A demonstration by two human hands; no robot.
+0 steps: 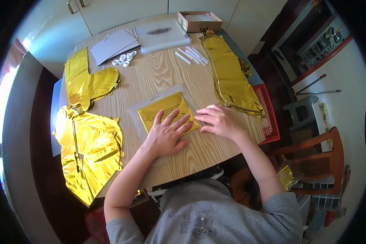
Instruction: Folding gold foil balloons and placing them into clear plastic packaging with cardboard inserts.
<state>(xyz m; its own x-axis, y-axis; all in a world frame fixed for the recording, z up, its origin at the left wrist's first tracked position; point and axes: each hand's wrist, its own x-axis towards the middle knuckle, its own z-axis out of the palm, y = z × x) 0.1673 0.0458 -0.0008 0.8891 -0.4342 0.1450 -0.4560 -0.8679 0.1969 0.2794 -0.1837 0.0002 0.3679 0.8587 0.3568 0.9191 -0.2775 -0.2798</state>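
A folded gold foil balloon [150, 112] with dark print lies flat in a clear plastic bag [136, 120] with a hang hole along its far edge. My left hand [166, 134] rests flat on the gold square, fingers spread. At the square's right edge is my right hand [218, 122], its fingers bent and thumb apart from them, nothing visible in its grasp. The fingertips reach the bag's edge or just beside it; I cannot tell whether they touch.
Flat gold foil balloons lie at left [91, 148], far left [85, 79] and right [234, 75]. Farther back are white cards [114, 44], clear bags [162, 34], white ribbon rolls [125, 59], white tubes [192, 55] and a cardboard box [199, 25]. A red basket [268, 114] adjoins the table's right edge.
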